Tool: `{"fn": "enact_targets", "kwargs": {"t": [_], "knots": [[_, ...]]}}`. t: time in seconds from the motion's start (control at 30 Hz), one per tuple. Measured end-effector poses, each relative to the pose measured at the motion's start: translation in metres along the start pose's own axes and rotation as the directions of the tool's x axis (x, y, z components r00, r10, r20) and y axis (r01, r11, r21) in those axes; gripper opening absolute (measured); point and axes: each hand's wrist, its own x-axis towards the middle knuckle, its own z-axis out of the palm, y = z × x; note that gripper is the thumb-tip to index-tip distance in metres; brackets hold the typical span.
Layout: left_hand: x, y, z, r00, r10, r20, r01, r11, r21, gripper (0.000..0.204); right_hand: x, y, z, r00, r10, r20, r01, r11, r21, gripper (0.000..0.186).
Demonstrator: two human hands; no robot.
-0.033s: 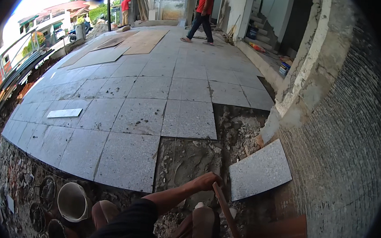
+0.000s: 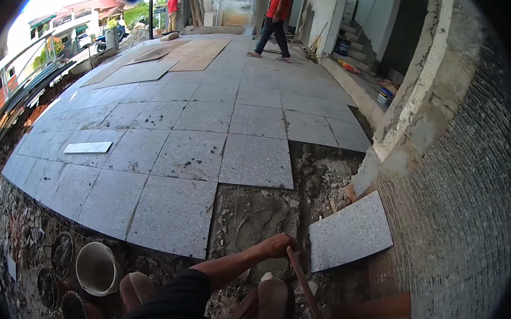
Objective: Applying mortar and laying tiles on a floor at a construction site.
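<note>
Rubble of broken brick and dirt (image 2: 25,232) lies at the far left, below the edge of the finished floor. Near it, a white round plastic bucket (image 2: 97,267) stands in the dirt just beside the person's knee, probably kept there to be within reach. Behind it spreads the grey speckled granite tile paving (image 2: 174,213), and one narrow pale tile strip (image 2: 88,147) rests flat on it.

Further right is the open square of grey wet mortar bed (image 2: 255,213), where no tile is laid. The person's one visible hand (image 2: 277,245) reaches over its near edge. I cannot tell whether it is the left or the right one, and the other hand is not in view. The hand is closed around the top of a long brown wooden handle (image 2: 305,293), which runs down to the lower right; its working end is hidden.

To the right, a loose square granite tile (image 2: 350,231) lies tilted on the rubble beside the mortar, near the rough rounded stone column (image 2: 464,221). Far behind, a person in a red shirt (image 2: 275,18) walks.
</note>
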Motion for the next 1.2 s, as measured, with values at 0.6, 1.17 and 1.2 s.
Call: {"fn": "enact_targets", "kwargs": {"t": [0.6,1.17,1.2], "knots": [[-0.134,0.067,-0.106,0.445,-0.771,-0.455,0.489,0.636,-0.597,0.062,0.119,-0.231,0.244,0.941,0.184,-0.285,-0.326,0.258,-0.909,0.085],[-0.208,0.077,-0.143,0.001,-0.782,-0.623,0.837,0.341,-0.427,0.055,0.286,0.014,0.253,0.643,-0.302,-0.704,0.003,0.920,-0.392,0.039],[-0.216,0.071,-0.132,-0.006,-0.783,-0.622,0.844,0.330,-0.423,0.055,0.293,0.041,0.248,0.641,-0.273,-0.717,-0.006,0.933,-0.360,0.040]]}}
